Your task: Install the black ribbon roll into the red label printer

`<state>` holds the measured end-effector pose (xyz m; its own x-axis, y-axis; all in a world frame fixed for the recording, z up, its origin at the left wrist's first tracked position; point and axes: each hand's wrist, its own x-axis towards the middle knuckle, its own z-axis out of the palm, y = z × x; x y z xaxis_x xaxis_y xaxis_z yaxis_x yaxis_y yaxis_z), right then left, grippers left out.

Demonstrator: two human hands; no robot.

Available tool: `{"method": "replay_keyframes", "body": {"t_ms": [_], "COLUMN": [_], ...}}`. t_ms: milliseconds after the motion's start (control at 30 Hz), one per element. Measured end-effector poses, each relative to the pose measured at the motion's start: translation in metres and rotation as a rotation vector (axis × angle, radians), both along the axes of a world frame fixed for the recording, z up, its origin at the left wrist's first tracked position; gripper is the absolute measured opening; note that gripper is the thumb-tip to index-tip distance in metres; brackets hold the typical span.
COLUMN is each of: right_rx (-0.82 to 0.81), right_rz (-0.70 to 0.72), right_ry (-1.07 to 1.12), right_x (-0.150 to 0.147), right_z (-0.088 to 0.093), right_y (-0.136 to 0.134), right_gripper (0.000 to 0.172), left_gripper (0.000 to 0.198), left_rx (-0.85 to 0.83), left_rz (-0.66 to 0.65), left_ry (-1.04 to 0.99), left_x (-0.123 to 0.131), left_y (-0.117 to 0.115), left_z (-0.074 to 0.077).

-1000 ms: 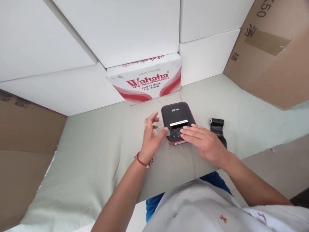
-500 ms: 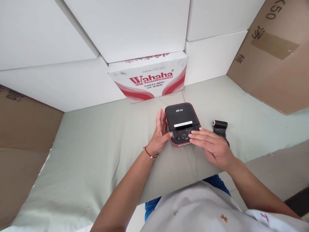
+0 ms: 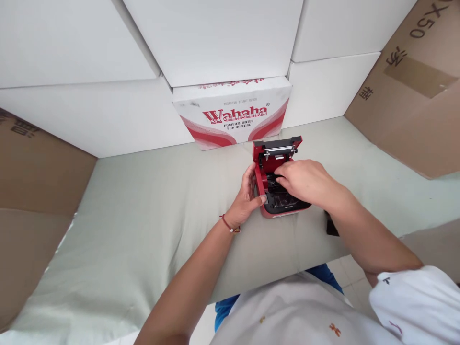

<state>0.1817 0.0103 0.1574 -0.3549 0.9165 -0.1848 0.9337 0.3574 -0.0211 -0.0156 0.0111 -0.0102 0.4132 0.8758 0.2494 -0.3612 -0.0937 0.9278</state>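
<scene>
A small red and black label printer (image 3: 282, 214) sits on the cloth-covered table with its lid (image 3: 276, 143) raised, showing a red interior and a roller under the lid. My left hand (image 3: 246, 199) grips the printer's left side, its thumb on the front corner and its fingers along the wall. Inside the compartment, glossy black film (image 3: 285, 199) lies toward the front. My right hand (image 3: 305, 179) reaches in from the right, fingers bent together over the dark inside. What they pinch is hidden. Behind my right forearm, a black ribbon roll (image 3: 331, 225) shows only partly.
A white and red Wahaha water carton (image 3: 235, 117) stands behind the printer, against stacked white boxes (image 3: 215, 38). Brown cardboard boxes flank the table on the left (image 3: 32, 211) and right (image 3: 424, 105). Pale green cloth (image 3: 154, 215) covers the table, whose front edge is near my body.
The printer's lid has swung from closed to raised. My right hand has moved from the front edge into the compartment. My left hand still holds the left side.
</scene>
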Motion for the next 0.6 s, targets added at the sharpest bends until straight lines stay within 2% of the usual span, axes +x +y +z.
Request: {"method": "replay_keyframes", "body": {"t_ms": [67,167,300,400,467,500,600], "right_rx": [-0.091,-0.144,-0.134,-0.025,0.049,0.036,0.097], "right_rz": [-0.008,-0.016,-0.04,-0.035,-0.027,-0.044,-0.237], "right_ry": [-0.128,-0.198,-0.192,-0.018,0.206,0.323,0.506], "right_x": [-0.015,-0.028,-0.025,-0.001,0.027,0.043,0.097], "right_z": [0.001,-0.005,-0.006,0.01,0.024,0.029,0.03], "right_y": [0.015,0.028,0.022,-0.001,-0.021,-0.032,-0.056], "right_gripper": [0.025,0.026,0.027,0.029,0.032,0.035,0.045], "left_gripper": [0.108,0.111,0.115,0.114,0.114,0.113,0.112], "left_rx": [-0.002,0.004,-0.001,-0.01,-0.015,-0.019,-0.031], "left_rz": [-0.003,-0.003,0.0,-0.004,-0.001,0.0,0.003], "left_ry": [0.005,0.003,0.002,0.0,0.005,0.005,-0.012], "left_x": [0.0,0.001,0.002,0.001,0.001,0.001,0.001], "left_y": [0.0,0.001,0.001,0.001,0.001,0.001,0.002], "left_z": [0.001,0.0,0.0,0.001,0.0,0.0,-0.001]}}
